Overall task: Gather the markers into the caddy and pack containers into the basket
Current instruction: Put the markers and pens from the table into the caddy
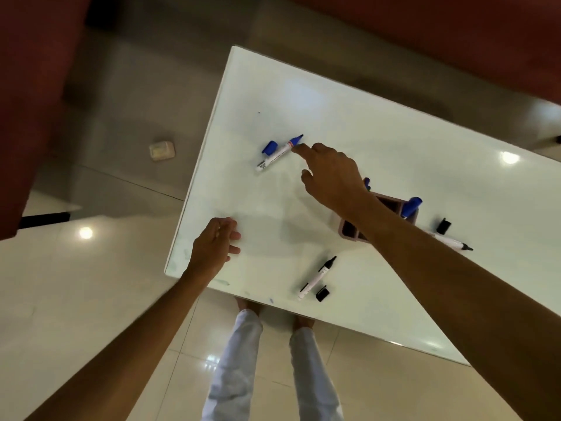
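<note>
An uncapped blue marker (278, 153) near the table's (394, 141) far edge is touched by the right hand's (331, 174) released fingers; the left hand (214, 247) is rested, loosely curled and holding nothing, by the left edge.

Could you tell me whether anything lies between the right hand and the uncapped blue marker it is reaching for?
Nothing visible does. The right hand has its fingers right beside the blue marker; its loose cap lies on the far side.

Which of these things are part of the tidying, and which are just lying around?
Part of the job: blue marker and its cap, two black markers with caps, caddy.

Lying about: small beige object on the floor.
</note>
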Demonstrator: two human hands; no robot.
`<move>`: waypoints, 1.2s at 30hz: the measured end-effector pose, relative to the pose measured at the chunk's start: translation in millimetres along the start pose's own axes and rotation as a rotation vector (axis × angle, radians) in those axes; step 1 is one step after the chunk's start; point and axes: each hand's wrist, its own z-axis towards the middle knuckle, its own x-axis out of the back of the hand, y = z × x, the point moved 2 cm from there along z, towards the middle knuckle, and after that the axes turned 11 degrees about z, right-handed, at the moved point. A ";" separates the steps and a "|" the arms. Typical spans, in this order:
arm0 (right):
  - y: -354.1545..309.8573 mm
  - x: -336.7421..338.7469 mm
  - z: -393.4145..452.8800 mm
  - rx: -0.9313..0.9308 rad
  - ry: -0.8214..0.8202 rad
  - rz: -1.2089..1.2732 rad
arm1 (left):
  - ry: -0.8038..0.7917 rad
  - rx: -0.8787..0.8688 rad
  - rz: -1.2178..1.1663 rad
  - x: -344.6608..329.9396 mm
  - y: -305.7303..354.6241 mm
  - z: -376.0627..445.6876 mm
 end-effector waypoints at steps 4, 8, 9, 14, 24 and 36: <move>-8.8 -31.6 19.7 0.104 -0.124 -0.141 | -0.071 0.004 0.025 7.6 -7.0 4.0; -13.9 -48.8 33.3 0.155 -0.159 -0.228 | -0.138 -0.050 0.084 15.4 -12.5 10.1; -15.7 -49.9 36.7 0.165 -0.166 -0.250 | -0.140 -0.066 0.101 18.3 -14.3 11.6; -17.4 -51.2 43.8 0.168 -0.131 -0.327 | -0.125 -0.078 0.103 24.3 -21.4 16.0; -10.6 -1.3 14.6 0.101 0.363 0.194 | 0.002 -0.125 0.072 23.3 -6.7 24.4; 77.5 68.2 -68.6 -0.630 0.486 2.013 | 0.246 -0.619 0.647 6.7 110.0 77.5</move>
